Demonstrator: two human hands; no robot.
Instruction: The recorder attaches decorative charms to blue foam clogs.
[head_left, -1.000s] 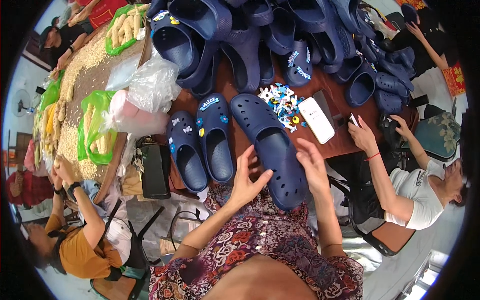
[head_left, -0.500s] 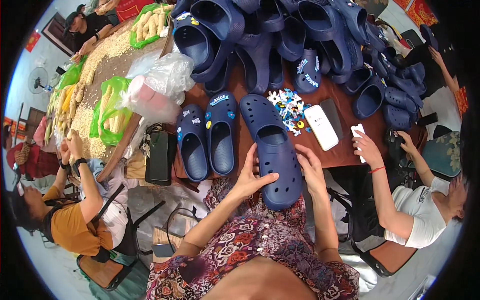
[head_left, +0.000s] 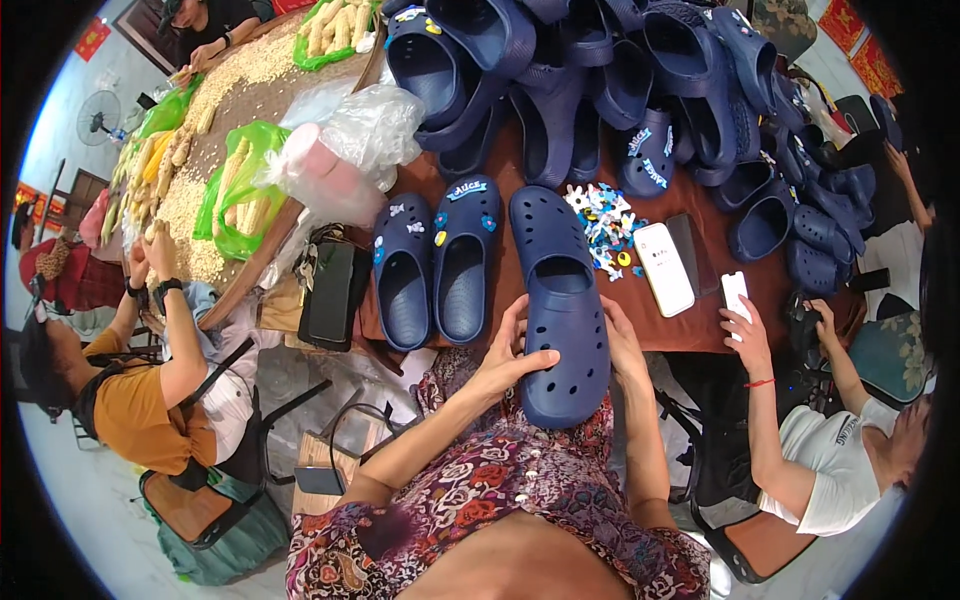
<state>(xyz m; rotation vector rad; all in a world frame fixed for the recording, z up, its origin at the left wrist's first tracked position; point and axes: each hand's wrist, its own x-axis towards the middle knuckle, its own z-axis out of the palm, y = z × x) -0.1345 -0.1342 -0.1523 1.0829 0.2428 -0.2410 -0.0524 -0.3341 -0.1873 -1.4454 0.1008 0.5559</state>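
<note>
Two plain navy clogs (head_left: 565, 375) are in front of me, overlapping end to end. One toe points away from me and the other toward me. My left hand (head_left: 508, 358) grips the nearer clog, its thumb lying across the holed upper and its fingers at the left side. My right hand (head_left: 628, 350) is closed against the right side, its fingertips partly hidden behind the clog. Left of them, a pair of navy clogs (head_left: 466, 300) with blue, white and yellow charms lies on the table. A pile of small colourful shoe charms (head_left: 602, 222) is just right of the far toe.
Many navy clogs (head_left: 550, 110) are heaped across the back of the brown-covered table (head_left: 590, 160). A white phone (head_left: 663, 270) lies right of the charms, a black one (head_left: 335, 293) at the left. People sit on both sides. Corn and loose kernels (head_left: 195, 230) cover the table at left.
The view has shifted, so the table's things sit further right. My right fingers have moved in behind the clog's side. My left grip looks the same.
</note>
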